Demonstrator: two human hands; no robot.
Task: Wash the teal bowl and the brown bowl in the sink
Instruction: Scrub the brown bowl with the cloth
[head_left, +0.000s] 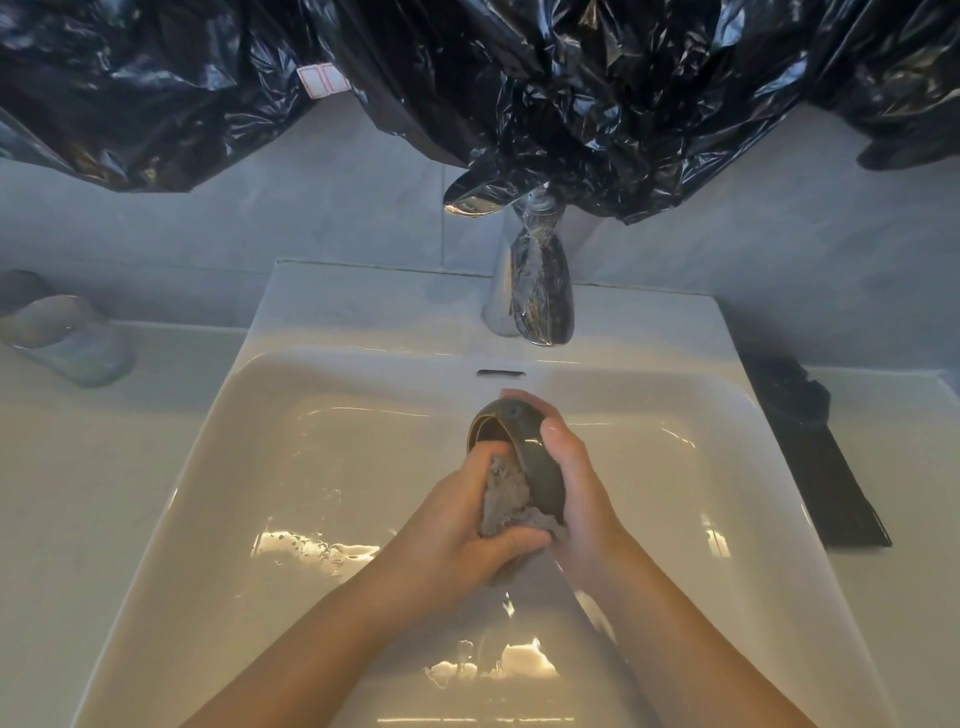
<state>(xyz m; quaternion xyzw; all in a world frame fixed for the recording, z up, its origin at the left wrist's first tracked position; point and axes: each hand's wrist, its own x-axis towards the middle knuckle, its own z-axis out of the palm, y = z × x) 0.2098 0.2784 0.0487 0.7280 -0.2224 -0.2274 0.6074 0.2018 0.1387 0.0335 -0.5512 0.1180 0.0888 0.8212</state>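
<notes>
Over the middle of the white sink (249, 467) I hold a dark glazed bowl (540, 467) tipped on its side, its opening turned to the left. It looks dark green-brown; in this light I cannot tell which of the two bowls it is. My right hand (576, 488) wraps around its outer wall. My left hand (457, 525) presses a grey cloth (506, 499) against the bowl's rim and inside. No second bowl is in view.
A chrome tap (524, 291) wrapped in clear film stands at the sink's back edge. Black plastic sheeting (467, 78) hangs over the wall above. A glass jar (67, 338) sits on the counter at left, a black object (815, 452) at right. Water pools in the basin.
</notes>
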